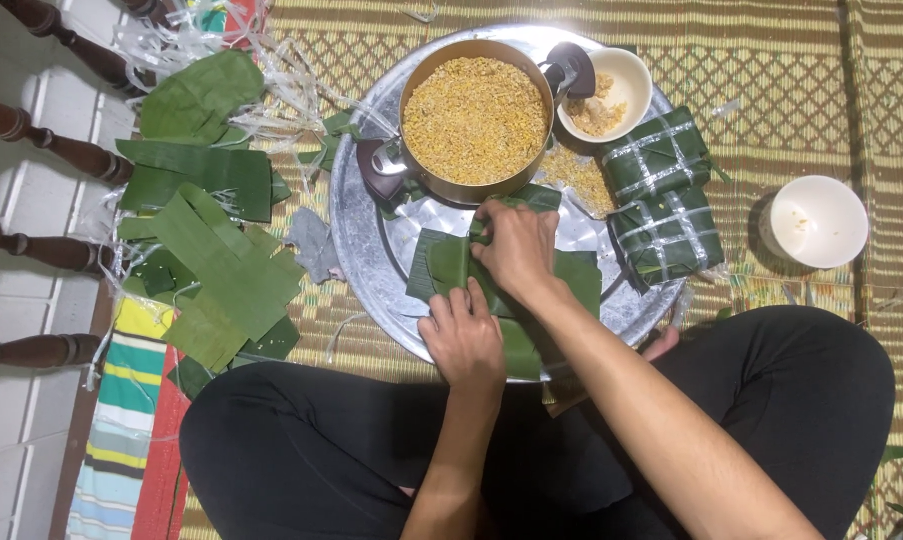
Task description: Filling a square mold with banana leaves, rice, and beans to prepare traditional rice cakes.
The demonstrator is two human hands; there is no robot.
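Observation:
I sit cross-legged over a round metal tray [367, 255]. Both hands press on green banana leaves [447, 265] laid on the tray. My left hand [464, 340] lies flat on the near part of the leaves. My right hand [517, 245] pinches a folded leaf edge at the far side. Behind the leaves stands a brass-coloured pot [477, 120] full of yellowish grain. Two leaf-wrapped square parcels [662, 195] tied with pale strips lie at the tray's right edge.
A white bowl [617, 95] with some filling sits beside the pot. Another white bowl [817, 222] stands on the woven mat at right. Cut leaves [217, 265] and plastic strips [272, 85] lie at left, near dark wooden chair legs [42, 140].

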